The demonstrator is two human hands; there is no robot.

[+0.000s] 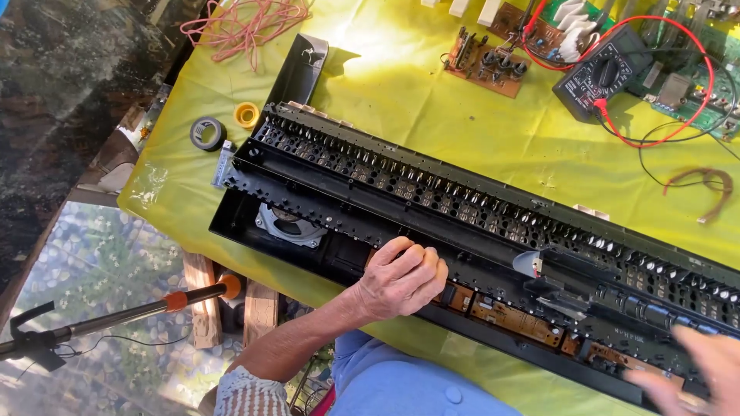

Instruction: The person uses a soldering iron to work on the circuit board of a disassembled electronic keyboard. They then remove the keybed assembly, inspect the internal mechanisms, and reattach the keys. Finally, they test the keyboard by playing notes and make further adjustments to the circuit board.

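**A:** So the opened keyboard chassis [478, 231] lies diagonally across the yellow-covered surface [401, 85], key side gone, black ribbed frame facing up. I'd guess that's so the brown circuit boards [516, 320] along the near edge and the round speaker [289, 225] at the left end are reachable.

**B:** Yep. Left hand [401, 277] sits on the near edge of the frame, palm down, fingers curled over the rail. Looks like it's gripping or pressing the chassis to steady it, wrist bent, forearm coming up from below.

**A:** Right hand [694, 370]?

**B:** Blurry, at the lower right corner over the boards. Can't tell if it's holding anything.

**A:** The small stuff is parked out of the way: multimeter [605, 73] with red leads top right, black tape roll [207, 133] and yellow tape roll [247, 115] at the left.
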